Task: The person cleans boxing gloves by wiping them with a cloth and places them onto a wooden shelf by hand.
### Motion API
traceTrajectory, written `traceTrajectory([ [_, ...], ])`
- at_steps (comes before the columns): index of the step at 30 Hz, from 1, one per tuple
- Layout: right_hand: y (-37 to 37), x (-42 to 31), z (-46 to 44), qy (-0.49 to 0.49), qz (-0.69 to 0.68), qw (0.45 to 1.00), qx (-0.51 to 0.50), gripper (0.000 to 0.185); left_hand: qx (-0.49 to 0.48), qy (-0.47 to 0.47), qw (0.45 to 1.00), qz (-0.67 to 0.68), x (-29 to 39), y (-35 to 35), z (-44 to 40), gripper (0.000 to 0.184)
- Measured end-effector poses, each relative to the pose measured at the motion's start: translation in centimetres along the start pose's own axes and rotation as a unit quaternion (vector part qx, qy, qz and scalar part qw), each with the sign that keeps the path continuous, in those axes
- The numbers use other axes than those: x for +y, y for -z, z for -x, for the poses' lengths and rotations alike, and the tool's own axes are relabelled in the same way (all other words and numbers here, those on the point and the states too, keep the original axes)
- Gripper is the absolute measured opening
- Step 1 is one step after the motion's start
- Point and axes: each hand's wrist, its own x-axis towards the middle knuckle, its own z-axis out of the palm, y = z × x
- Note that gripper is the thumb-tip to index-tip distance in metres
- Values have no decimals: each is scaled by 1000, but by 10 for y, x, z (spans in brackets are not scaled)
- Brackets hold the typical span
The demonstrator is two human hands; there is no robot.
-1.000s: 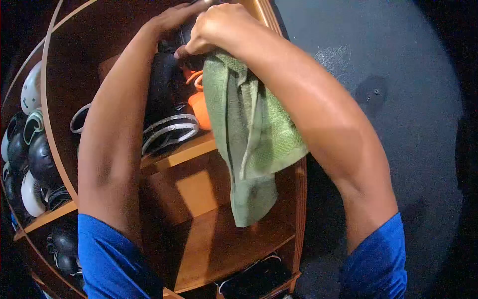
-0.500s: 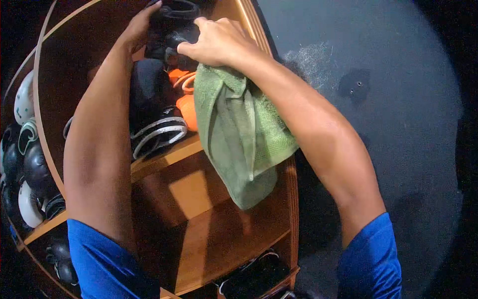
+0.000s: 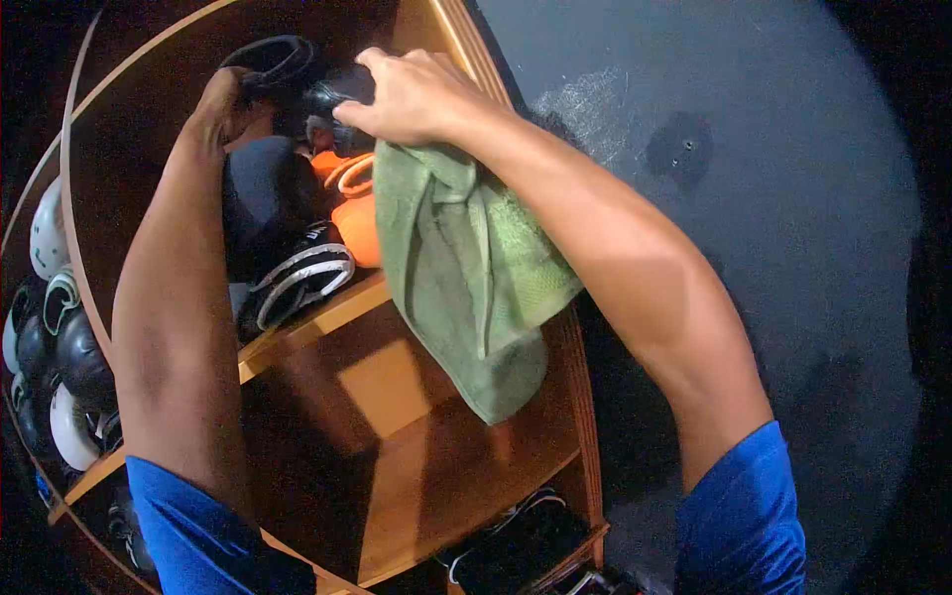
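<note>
My left hand (image 3: 226, 107) grips a black glove (image 3: 273, 67) by its cuff end, high in the wooden shelf. My right hand (image 3: 407, 97) is beside the dark glove's other part, thumb and index finger apart, with a green towel (image 3: 466, 268) hanging from under its curled fingers. Below my hands, a dark rounded glove (image 3: 266, 188), an orange glove (image 3: 357, 226) and a black item with white edging (image 3: 305, 280) rest on the shelf board.
Black and white gloves (image 3: 81, 357) fill the compartment at the left. A lower shelf board (image 3: 426, 486) lies below the towel, with a dark item (image 3: 521, 545) under it. A dark grey wall (image 3: 744, 248) stands at the right.
The black glove and my left hand have moved left and down in view and show more fully. My right hand has shifted left with the towel, its thumb and index finger opening.
</note>
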Motion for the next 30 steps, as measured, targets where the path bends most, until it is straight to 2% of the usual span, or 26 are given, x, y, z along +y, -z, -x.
traceTrajectory([
  [2, -1, 0, 1, 21, -7, 1000, -9, 72, 72, -94, 985, 121, 3, -6, 18, 32],
  [6, 1, 26, 12, 75, -18, 997, 1, 68, 49, -117, 978, 166, 3, -16, 7, 31],
  [8, -1, 25, 9, 91, -7, 996, 3, 68, 7, -41, 999, -31, 10, -11, 7, 34],
  [9, 1, 23, 7, 79, 0, 997, -2, 69, 7, -39, 999, -33, 13, -19, 9, 34],
  [11, 1, 19, 0, 68, 4, 998, -6, 69, 9, 13, 986, -168, 20, -43, 11, 40],
  [12, 1, 14, -8, 33, 27, 999, -24, 70, -39, -26, 977, -207, 11, -37, -22, 46],
  [13, 0, 10, -14, -2, 51, 998, -42, 71, -36, -30, 977, -206, 9, -38, -37, 46],
  [15, 0, 7, -15, -8, 57, 998, -21, 72, -8, -17, 950, -313, 5, -35, -52, 51],
  [17, 2, 6, -12, -14, 44, 998, -46, 72, -10, -25, 950, -312, 10, -53, -28, 55],
  [19, -4, 1, -1, 30, 82, 996, -12, 74, -13, -53, 949, -309, 23, -69, -4, 63],
  [20, -5, -3, 4, 46, 98, 994, -8, 74, -6, -56, 950, -306, 24, -70, -20, 63],
  [22, -2, -5, 10, 57, 124, 990, -18, 76, 192, -139, 863, -447, 19, -86, -77, 64],
  [23, -3, -3, 12, 53, 126, 990, -22, 76, 187, -138, 864, -445, 22, -95, -70, 64],
  [25, -2, 0, 10, 33, 105, 994, -3, 77, 112, -100, 881, -449, 35, -104, -49, 65],
  [26, -2, 1, 9, 18, 100, 995, -2, 79, 44, -73, 918, -388, 29, -91, -60, 77],
  [27, -1, 1, 10, 18, 99, 995, -2, 79, 44, -72, 917, -389, 29, -91, -52, 77],
  [30, 0, -2, 12, -5, 73, 997, 13, 82, 19, -39, 961, -273, 31, -79, 14, 95],
])
